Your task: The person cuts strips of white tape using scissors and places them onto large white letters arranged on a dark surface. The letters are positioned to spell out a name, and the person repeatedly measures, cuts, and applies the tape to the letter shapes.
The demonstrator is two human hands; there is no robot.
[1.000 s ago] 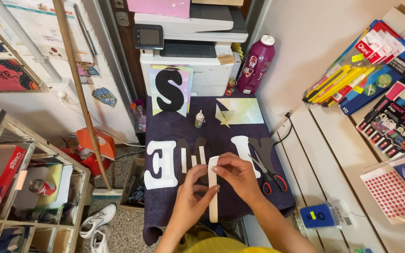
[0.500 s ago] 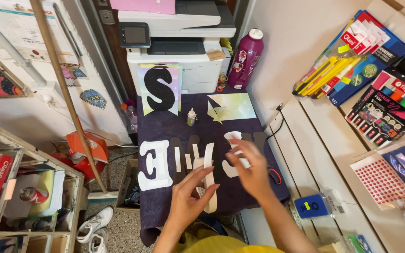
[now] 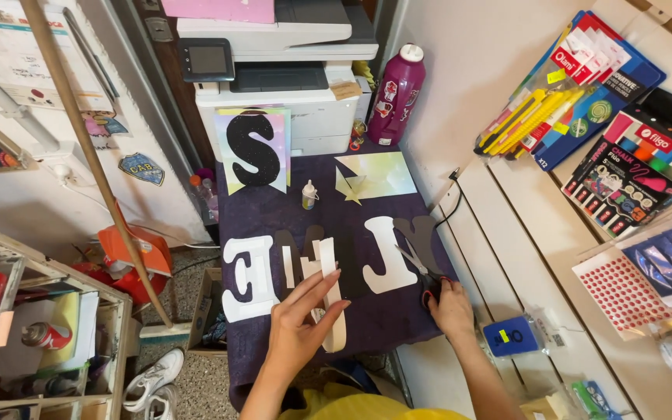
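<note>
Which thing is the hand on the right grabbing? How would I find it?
Find the dark purple cloth covering the table before the white printer. At its right edge, beside the white cut-out letter, lie the scissors under the right hand. They alone have metal blades and red-black handles.

Scissors (image 3: 421, 272) handles under right hand (image 3: 453, 309)

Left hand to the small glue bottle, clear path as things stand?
Probably yes. The left hand rests on a white paper strip; the glue bottle stands upright farther up the purple cloth, only flat paper letters between.
</note>
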